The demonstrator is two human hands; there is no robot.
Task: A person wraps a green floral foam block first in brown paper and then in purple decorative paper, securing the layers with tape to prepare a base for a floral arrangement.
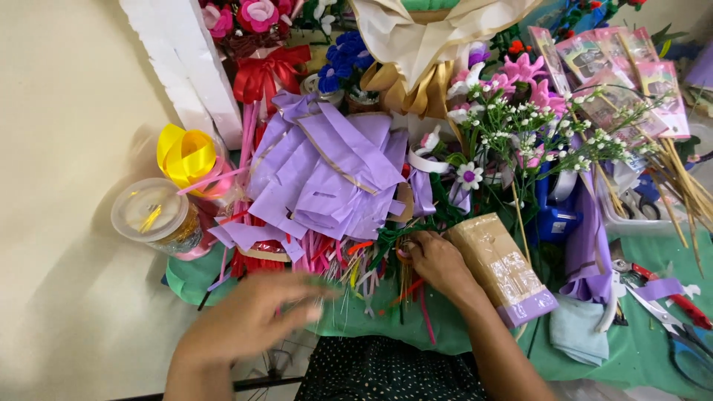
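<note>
My left hand (256,312) is blurred with motion, fingers spread, low over the green mat (639,356) beside a heap of coloured pipe cleaners (356,263); nothing shows in it. My right hand (434,260) reaches into the pipe cleaners and thin sticks, fingers curled among them; what it grips is hidden. A stack of folded lilac wrapping paper (327,171) lies just beyond both hands. A brown paper packet with a lilac end (501,267) rests against my right wrist.
A clear lidded jar (152,215) and yellow ribbon roll (186,152) stand at left. White foam block (189,67), red bow (267,70), artificial flowers (520,126), wooden skewers (683,186), red-handled pliers and scissors (668,297) crowd the back and right.
</note>
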